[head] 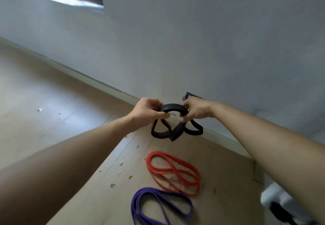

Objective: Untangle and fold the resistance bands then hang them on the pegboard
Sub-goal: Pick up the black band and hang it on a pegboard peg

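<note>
black band (173, 108), wide, flat, looped in folds, in the grip of left hand (146, 113) and right hand (197, 109)

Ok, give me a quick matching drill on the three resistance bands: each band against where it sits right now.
Things:
1. black rubber resistance band
2. red rubber resistance band
3. purple rubber resistance band

Places:
A. on the floor, nearest the camera
B. held up in both hands, left hand and right hand, loops hanging below
C. on the floor, between the other two

Pairs: 1-B, 2-C, 3-A
</note>
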`<state>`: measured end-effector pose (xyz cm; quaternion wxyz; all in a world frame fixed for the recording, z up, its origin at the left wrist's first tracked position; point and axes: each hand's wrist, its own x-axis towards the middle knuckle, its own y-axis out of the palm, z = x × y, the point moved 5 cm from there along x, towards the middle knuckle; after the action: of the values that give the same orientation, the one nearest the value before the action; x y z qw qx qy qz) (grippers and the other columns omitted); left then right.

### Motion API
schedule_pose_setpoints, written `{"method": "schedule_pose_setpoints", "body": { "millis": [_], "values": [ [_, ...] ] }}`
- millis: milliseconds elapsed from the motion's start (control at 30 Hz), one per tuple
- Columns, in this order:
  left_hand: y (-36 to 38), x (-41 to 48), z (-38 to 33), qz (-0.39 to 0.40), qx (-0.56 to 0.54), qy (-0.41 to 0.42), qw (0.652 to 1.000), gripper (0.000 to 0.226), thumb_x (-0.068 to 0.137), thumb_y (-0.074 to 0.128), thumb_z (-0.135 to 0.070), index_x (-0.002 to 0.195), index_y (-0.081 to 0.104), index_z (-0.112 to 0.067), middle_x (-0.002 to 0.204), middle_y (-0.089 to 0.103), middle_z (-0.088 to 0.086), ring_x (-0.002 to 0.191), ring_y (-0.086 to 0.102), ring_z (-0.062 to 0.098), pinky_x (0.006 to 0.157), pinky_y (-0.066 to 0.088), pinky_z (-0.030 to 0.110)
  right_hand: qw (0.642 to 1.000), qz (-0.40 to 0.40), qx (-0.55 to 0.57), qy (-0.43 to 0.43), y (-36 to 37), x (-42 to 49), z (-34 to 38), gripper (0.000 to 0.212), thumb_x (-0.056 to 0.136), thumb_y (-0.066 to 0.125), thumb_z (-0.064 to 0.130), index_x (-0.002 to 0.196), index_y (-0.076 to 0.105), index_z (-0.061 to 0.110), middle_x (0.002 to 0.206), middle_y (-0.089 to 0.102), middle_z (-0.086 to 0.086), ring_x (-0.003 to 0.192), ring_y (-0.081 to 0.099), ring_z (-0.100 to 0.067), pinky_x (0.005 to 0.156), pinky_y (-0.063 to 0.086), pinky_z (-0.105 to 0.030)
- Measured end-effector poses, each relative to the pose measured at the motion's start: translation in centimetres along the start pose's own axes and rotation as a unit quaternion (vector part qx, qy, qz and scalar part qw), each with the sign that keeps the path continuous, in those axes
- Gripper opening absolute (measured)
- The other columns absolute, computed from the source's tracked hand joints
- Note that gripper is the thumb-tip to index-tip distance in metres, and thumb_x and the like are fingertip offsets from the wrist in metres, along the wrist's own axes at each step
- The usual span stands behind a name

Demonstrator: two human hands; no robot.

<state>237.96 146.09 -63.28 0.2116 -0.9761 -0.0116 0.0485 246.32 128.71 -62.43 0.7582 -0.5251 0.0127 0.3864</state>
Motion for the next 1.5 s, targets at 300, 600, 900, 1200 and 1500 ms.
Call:
{"method": "schedule_pose_setpoints", "body": {
  "millis": [300,600,900,1200,1500],
  "values": [
    [-7.1,-9.4,-13.2,0.008,-0.017,0.07,0.997,0.02,0.084,0.08,-0.017,0.1,0.073,-0.006,0.085,0.072,0.007,0.08,0.07,0.017,0.081,0.058,0.027,0.96,-0.113,0.229,-0.118,-5.4,-13.1,8.8,0.022,0.085,0.081,0.019,0.106,0.077,0.015,0.099,0.077,-0.002,0.095,0.072,-0.009,0.091,0.052,-0.026],
    [-9.5,-17.7,-18.4,-0.001,-0.059,0.107,0.992,0.031,0.09,0.073,-0.036,0.097,0.071,-0.005,0.075,0.054,0.003,0.071,0.052,0.018,0.076,0.045,0.035,0.895,-0.115,0.381,-0.2,-4.9,-22.7,14.2,0.031,0.093,0.072,0.02,0.111,0.069,-0.005,0.105,0.075,-0.02,0.099,0.073,-0.034,0.096,0.056,-0.042],
    [-11.6,-19.6,-27.0,-0.008,-0.13,0.151,0.98,0.018,0.095,0.068,-0.021,0.097,0.073,-0.004,0.067,0.054,0.004,0.062,0.053,0.015,0.059,0.048,0.021,0.848,-0.13,0.447,-0.255,-9.9,-28.2,19.6,0.033,0.097,0.066,0.022,0.122,0.063,0.0,0.087,0.062,-0.01,0.083,0.063,-0.022,0.082,0.056,-0.033],
    [-15.0,-16.0,-39.8,0.005,-0.097,0.217,0.971,0.019,0.09,0.075,-0.022,0.105,0.074,-0.01,0.08,0.069,0.001,0.071,0.062,0.014,0.074,0.054,0.025,0.835,-0.284,0.362,-0.302,-25.0,-32.4,23.0,0.031,0.096,0.066,0.023,0.116,0.07,0.0,0.077,0.053,-0.002,0.069,0.053,-0.015,0.069,0.05,-0.03],
    [-15.0,-11.4,-47.3,0.01,-0.045,0.232,0.972,0.028,0.095,0.067,-0.039,0.103,0.066,-0.012,0.082,0.063,0.005,0.07,0.066,0.019,0.077,0.056,0.035,0.784,-0.428,0.359,-0.27,-35.4,-35.3,21.2,0.023,0.1,0.062,0.027,0.1,0.067,0.004,0.071,0.051,-0.001,0.057,0.051,-0.015,0.065,0.048,-0.031]
  ]
}}
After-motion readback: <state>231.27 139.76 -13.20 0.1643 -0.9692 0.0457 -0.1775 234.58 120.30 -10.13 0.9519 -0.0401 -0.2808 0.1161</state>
